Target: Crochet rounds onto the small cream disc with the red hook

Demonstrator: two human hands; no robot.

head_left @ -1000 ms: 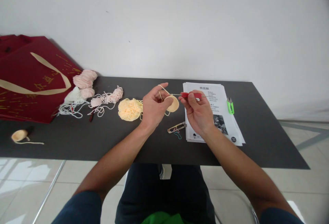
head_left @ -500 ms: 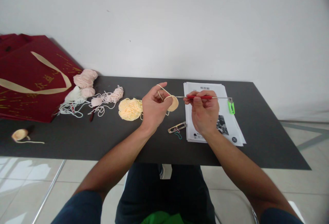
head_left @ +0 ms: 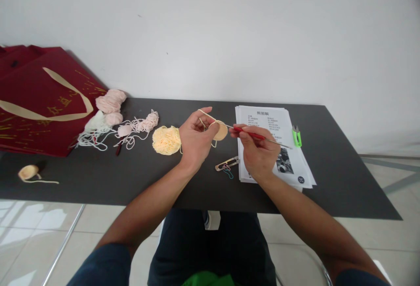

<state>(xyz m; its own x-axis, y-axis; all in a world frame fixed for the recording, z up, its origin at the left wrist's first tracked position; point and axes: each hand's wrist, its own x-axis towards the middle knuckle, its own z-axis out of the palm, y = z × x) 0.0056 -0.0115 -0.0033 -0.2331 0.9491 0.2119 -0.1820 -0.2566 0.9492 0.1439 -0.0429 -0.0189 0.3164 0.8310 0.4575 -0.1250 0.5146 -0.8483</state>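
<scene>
My left hand (head_left: 197,139) pinches a small round pale-yellow crochet piece (head_left: 221,132) at its edge. A strand of yellow yarn (head_left: 207,114) runs over the raised index finger down to the piece. In my right hand (head_left: 259,152) is a crochet hook (head_left: 252,134) with a red grip, held like a pen. Its thin metal tip reaches left to the top edge of the piece; whether it has caught a loop is too small to tell. Beside my left wrist lies a ball of yellow yarn (head_left: 166,140).
Printed sheets (head_left: 262,113) lie under my right hand, with green-handled snips (head_left: 296,137) at their right edge. Metal thread snips (head_left: 227,163) and stitch markers (head_left: 229,172) lie nearer me. Leftward are pink yarn (head_left: 111,101), a red bag (head_left: 36,98) and a small crocheted cup shape (head_left: 28,172).
The hook has tilted, its rear end dropping toward me while its tip stays at the piece. My right hand has rolled slightly, and my left index finger is a little lower.
</scene>
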